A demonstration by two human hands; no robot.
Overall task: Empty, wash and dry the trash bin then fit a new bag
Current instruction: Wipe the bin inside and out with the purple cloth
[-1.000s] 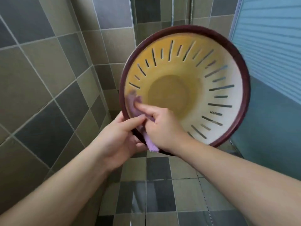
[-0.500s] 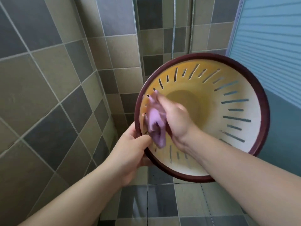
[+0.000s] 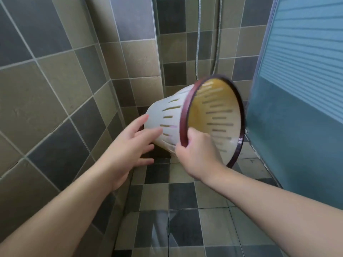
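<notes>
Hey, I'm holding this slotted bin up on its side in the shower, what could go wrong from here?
1. Only the right hand grips the bin, by its dark rim; the left hand lies open against the wall, so the tilted bin might slip and drop onto the tiled floor.
2. The rim sits close to the blue panel and could knock it.

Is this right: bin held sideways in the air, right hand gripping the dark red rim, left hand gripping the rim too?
Not quite. In the head view the left hand is not on the rim: its straight fingers lie against the bin's white slotted outer wall near the base. The rest stands: the bin is held sideways, and the right hand grips the dark red rim.
</notes>
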